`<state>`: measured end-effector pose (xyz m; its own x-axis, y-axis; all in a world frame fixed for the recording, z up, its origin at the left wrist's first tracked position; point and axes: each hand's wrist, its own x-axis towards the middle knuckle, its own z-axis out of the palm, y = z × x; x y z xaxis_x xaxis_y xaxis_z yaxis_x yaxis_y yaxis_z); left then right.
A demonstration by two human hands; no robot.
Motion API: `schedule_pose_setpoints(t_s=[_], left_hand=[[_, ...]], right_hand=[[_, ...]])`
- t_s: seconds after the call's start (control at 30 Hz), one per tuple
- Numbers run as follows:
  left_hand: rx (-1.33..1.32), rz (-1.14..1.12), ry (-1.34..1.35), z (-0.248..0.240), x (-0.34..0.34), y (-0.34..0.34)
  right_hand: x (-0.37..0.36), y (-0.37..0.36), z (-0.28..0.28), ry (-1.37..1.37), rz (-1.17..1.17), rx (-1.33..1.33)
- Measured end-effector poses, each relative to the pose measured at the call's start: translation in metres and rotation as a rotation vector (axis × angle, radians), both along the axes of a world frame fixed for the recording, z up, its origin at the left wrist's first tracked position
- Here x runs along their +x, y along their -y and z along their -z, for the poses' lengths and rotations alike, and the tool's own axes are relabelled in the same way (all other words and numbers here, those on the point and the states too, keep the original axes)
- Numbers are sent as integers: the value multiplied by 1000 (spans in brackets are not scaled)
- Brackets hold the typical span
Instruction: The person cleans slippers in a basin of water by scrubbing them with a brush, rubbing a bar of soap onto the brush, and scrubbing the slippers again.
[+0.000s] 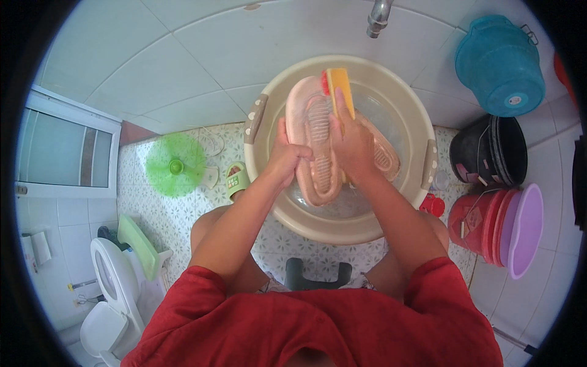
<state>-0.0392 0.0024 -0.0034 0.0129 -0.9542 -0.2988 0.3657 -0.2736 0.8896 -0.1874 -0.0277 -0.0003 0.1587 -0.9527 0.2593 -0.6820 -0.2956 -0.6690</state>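
Note:
My left hand (288, 153) is closed round the left edge of a pink slipper (315, 177), thumb over its ridged footbed. The slipper is tilted upright above a large beige basin (318, 235). In my right hand (354, 147) is a yellow scrubbing brush (341, 92) with red bristles. Its bristles are beside the slipper's upper right edge; whether they touch cannot be made out. A second pink slipper (385, 153) lies in the basin behind my right hand, partly hidden by it. Shallow cloudy water (391, 116) shows in the basin.
A metal tap (378, 19) juts from the wall over the basin. To the right are a teal bucket (501, 67), a black bucket (492, 150) and red and purple basins (526, 231). A green fan (176, 166) and a toilet (116, 281) are on the left.

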Motion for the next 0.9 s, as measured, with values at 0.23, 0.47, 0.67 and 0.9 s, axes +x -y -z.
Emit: schedule_pose_setpoints(t_s=[0.23, 0.47, 0.67, 0.9], left_hand=[[-7, -170, -33, -5, 23, 7], [-60, -109, 83, -12, 25, 8], [-58, -148, 89, -8, 27, 6], [-60, -101, 101, -19, 36, 11]], right_hand=[[22, -56, -4, 10, -151, 217], [19, -19, 5, 54, -86, -59], [14, -30, 2, 138, -18, 179], [18, -41, 8, 173, -77, -39]])
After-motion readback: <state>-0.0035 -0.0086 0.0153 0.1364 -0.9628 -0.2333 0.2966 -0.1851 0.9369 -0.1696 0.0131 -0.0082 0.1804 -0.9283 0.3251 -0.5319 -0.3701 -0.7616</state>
